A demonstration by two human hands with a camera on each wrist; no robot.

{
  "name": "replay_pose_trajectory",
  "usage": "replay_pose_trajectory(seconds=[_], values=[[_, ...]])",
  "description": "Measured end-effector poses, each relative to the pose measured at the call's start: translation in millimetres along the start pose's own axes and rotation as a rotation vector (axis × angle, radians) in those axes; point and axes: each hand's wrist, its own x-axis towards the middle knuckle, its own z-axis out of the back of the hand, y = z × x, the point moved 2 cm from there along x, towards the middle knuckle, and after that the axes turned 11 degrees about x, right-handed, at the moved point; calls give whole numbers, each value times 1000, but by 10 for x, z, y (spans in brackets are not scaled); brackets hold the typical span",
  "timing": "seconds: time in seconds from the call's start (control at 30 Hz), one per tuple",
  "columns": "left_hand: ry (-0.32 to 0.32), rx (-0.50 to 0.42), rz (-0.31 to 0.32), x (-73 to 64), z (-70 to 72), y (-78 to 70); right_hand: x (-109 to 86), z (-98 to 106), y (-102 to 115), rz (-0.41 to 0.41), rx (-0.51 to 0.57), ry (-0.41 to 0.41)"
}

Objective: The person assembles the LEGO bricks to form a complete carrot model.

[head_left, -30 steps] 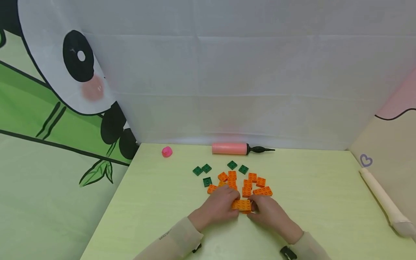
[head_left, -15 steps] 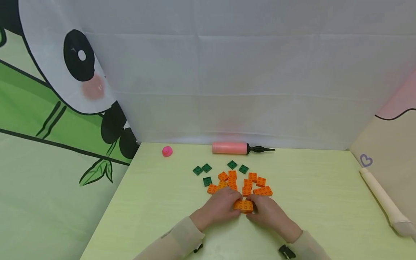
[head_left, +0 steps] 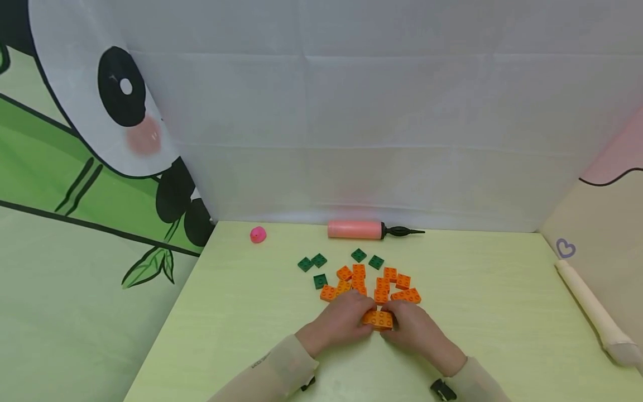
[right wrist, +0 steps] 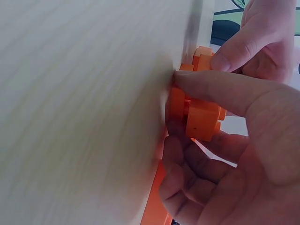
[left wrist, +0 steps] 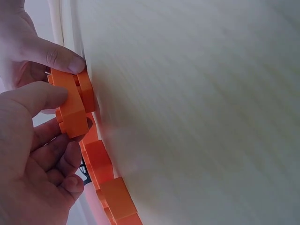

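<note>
My left hand point(head_left: 340, 319) pinches a long orange building brick point(head_left: 378, 320) between thumb and fingers, just above the table. Under it sits another orange brick point(right wrist: 176, 104), whose side my right hand point(head_left: 421, 333) holds with the thumb along it. In the right wrist view a narrow gap with studs shows between the two bricks. The upper brick point(left wrist: 71, 110) lies over the lower one point(left wrist: 86, 92) in the left wrist view, and the right thumb touches their far end. The two hands face each other across the bricks.
Beyond the hands lie several loose orange bricks point(head_left: 382, 283) and several small green bricks point(head_left: 320, 281). A pink hand pump point(head_left: 355, 229) with a black nozzle and a small pink object point(head_left: 258, 234) lie along the back edge. A pale bat-like object point(head_left: 593, 310) lies at the right edge.
Both hands have shifted slightly rightward, the left more than the right, with the upper orange brick moving along. Loose bricks have stayed where they were.
</note>
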Motion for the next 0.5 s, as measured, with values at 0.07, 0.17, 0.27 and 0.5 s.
replay_pose_trajectory(seconds=[0.07, 0.17, 0.27, 0.5], values=[[10, -1, 1, 8, -8, -1, 4, -6, -1, 11, 6, 5], [17, -1, -1, 20, -12, -7, 11, -11, 0, 20, 14, 13], [22, 4, -4, 25, -8, -16, 20, -15, -6, 23, 16, 21], [16, 42, -35, 35, -6, -27, 36, -26, -20, 33, 8, 15]])
